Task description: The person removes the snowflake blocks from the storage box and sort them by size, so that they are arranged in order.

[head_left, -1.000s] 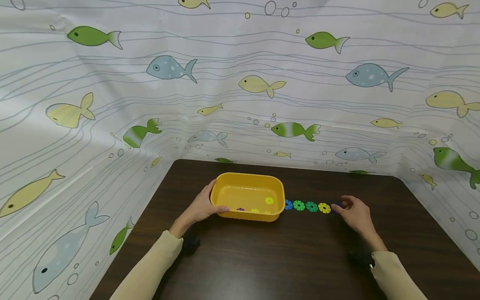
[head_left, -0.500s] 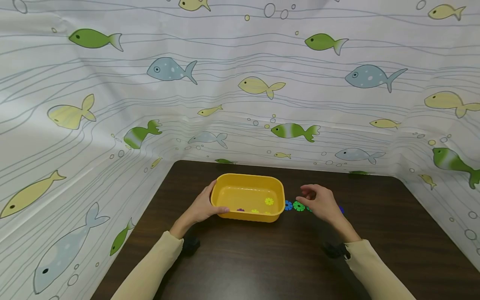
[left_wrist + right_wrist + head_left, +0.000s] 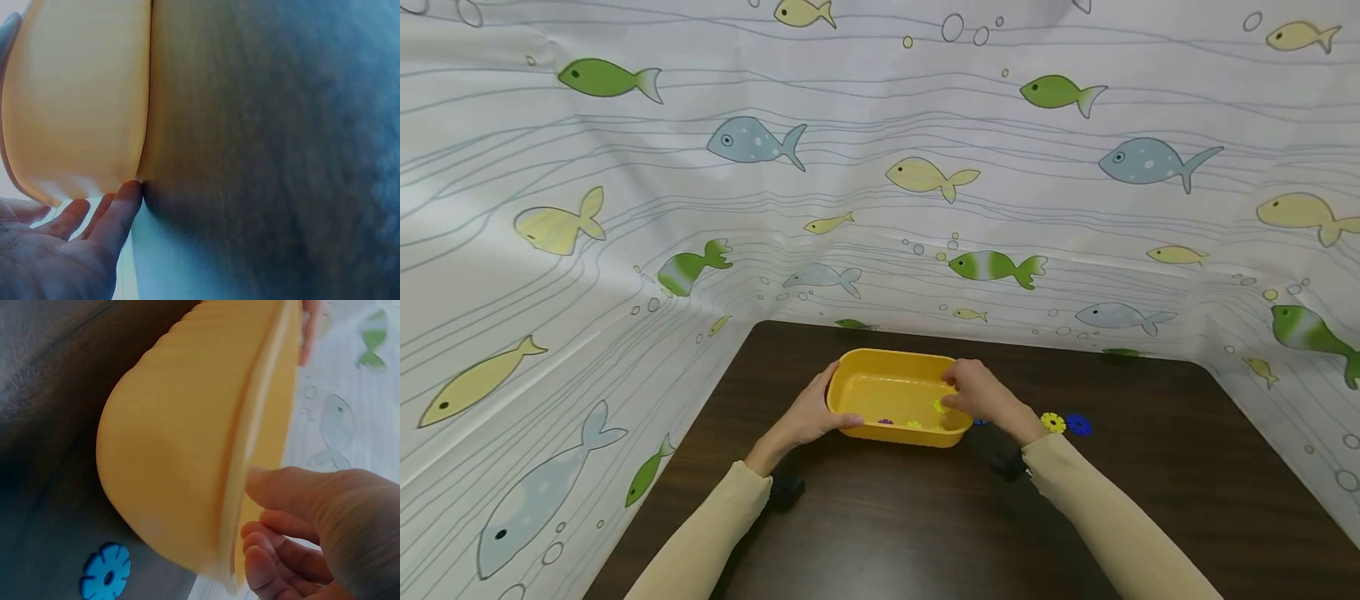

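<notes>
Fish-print sheeting (image 3: 917, 83), white with wavy lines, enclosed the back and sides of the dark brown table (image 3: 865, 517). On this surface stood the yellow bin (image 3: 902, 435), with a purple disc (image 3: 886, 422) and yellow discs (image 3: 914, 425) inside. To its right lay a yellow flower disc (image 3: 1052, 422) and a dark blue disc (image 3: 1079, 425), side by side; a light blue disc (image 3: 107, 573) lay nearer the bin. Relative to half a second earlier, the right hand (image 3: 981, 392) had moved from above the row of discs to the bin's right end, while the left hand (image 3: 811, 412) had kept its position. Right hand: fingers loosely bent at the rim, thumb apart from them. Left hand: clamped on the bin's left end, thumb along the near rim.
</notes>
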Motion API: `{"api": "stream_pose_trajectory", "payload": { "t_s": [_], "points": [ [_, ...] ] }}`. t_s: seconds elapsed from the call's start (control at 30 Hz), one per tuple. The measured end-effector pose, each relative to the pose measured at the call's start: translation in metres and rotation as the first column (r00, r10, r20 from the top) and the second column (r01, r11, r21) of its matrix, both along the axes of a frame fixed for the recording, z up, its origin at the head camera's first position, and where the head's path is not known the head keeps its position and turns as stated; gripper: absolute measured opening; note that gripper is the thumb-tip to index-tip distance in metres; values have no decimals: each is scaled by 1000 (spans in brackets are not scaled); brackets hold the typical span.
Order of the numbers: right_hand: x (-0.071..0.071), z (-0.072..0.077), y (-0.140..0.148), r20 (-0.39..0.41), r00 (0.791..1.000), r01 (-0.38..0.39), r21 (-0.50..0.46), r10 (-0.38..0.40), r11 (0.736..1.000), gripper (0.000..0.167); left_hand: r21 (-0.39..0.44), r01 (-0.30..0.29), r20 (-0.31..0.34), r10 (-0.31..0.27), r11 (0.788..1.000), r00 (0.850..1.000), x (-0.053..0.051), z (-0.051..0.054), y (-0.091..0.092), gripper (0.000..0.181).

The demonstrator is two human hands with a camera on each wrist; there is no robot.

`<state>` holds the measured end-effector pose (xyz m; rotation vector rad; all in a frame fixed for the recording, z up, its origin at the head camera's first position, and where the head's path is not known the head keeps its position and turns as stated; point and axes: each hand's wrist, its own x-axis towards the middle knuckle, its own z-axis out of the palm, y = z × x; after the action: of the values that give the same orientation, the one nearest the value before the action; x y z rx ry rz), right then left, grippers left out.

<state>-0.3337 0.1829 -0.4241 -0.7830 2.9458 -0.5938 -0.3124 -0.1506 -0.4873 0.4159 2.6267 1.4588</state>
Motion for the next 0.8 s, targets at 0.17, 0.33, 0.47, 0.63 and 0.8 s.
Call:
{"api": "stream_pose_trajectory", "payload": {
  "t_s": [0.17,0.33,0.47,0.63,0.8],
  "points": [
    [-28,-26,-8,94,996,-17,96,8,995,7,-7,-6,0,6,1000,1000,0,-2,1,119],
    [-10,-13,-28,106,993,26,289,-59,957,15,-9,-8,0,8,1000,1000,0,-1,1,120],
    [-3,-16,-34,50,998,16,350,-36,937,16,0,-1,4,1,1000,1000,1,-1,1,120],
    [-7,-20,-34,73,996,24,353,-53,936,13,-5,-9,7,9,1000,1000,1,-2,1,121],
    [-12,-18,-35,107,993,15,362,-58,932,11,-10,-13,6,13,1000,1000,1,0,0,121]
  ]
}}
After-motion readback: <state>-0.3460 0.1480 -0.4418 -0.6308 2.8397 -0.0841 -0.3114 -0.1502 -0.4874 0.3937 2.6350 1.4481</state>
